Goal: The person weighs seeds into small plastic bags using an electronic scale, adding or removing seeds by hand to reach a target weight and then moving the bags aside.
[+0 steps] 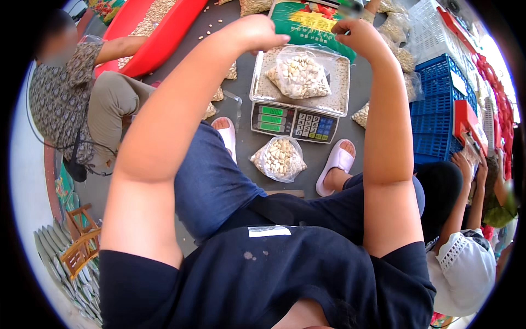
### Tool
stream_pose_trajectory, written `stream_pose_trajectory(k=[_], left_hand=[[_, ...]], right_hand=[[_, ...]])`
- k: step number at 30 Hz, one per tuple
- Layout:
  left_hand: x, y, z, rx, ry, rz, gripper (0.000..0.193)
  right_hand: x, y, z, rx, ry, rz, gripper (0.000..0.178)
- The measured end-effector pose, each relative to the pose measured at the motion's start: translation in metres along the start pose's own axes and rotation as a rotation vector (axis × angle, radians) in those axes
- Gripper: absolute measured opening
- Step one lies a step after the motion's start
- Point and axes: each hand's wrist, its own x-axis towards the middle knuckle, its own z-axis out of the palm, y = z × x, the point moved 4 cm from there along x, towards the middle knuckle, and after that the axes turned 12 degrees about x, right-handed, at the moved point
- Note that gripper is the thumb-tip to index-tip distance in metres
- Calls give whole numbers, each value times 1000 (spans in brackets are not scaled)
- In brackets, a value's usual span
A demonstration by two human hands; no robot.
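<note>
Plastic bag [300, 77] on scale [259, 85], long axis crosswise; L hand [259, 34], R hand [359, 37] curled, grip unclr.

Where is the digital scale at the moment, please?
In the head view, the digital scale sits just right of centre in the upper half, between the green sack above and a filled clear bag below; another filled bag rests on its tray.

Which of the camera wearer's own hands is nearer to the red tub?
The left hand: it is right of the red tub, apart from it. The right hand is farther right, by the green bag's right edge.
</note>
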Motion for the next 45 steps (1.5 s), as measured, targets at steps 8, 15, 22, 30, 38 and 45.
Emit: stream_pose_trajectory(k=[8,15,22,30,38,45], left_hand=[[-67,-11,13,68,186,-19,36],[-75,-26,10,167,64,-50,33],[-76,-69,-3,63,135,-36,34],[-80,-97,-12,-8,177,-59,34],[-66,-106,-4,-33,62,-79,37],[-48,-108,-4,-23,56,-23,40]], right_hand=[[36,-3,115,-146,-271,-9,16],[43,59,214,-467,-606,327,40],[39,34,147,-86,-446,250,29],[3,63,47,-57,-123,474,36],[-12,58,14,54,-179,345,40],[-5,61,97,-282,-510,257,78]])
